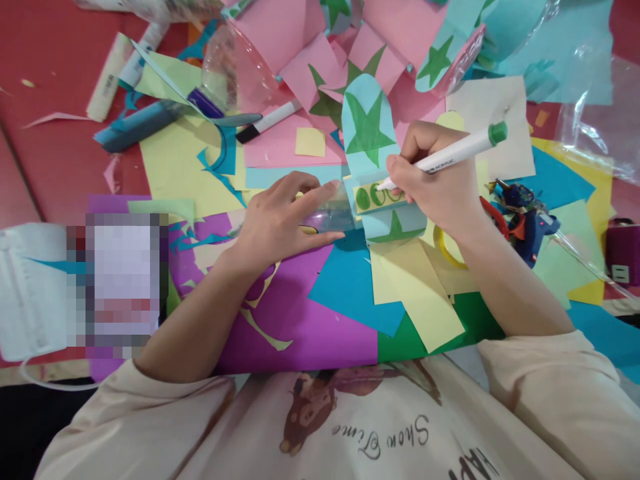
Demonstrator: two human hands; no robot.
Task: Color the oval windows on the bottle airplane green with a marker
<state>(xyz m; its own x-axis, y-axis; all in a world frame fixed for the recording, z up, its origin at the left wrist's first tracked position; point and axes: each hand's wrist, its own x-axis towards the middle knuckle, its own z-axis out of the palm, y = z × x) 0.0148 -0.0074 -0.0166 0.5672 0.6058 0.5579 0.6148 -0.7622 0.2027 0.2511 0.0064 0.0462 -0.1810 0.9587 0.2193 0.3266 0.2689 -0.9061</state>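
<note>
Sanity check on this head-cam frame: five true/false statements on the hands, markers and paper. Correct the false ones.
1. The right hand holds a white marker with a green end. True.
2. The left hand holds a pair of scissors. False: its thumb and forefinger are spread at a clear plastic piece.
3. The marker's tip is at a yellow strip with green ovals. True.
4. The star just beyond the strip is red. False: that star is green, on light blue paper.
5. A black-ended marker lies beyond the left hand. True.
</note>
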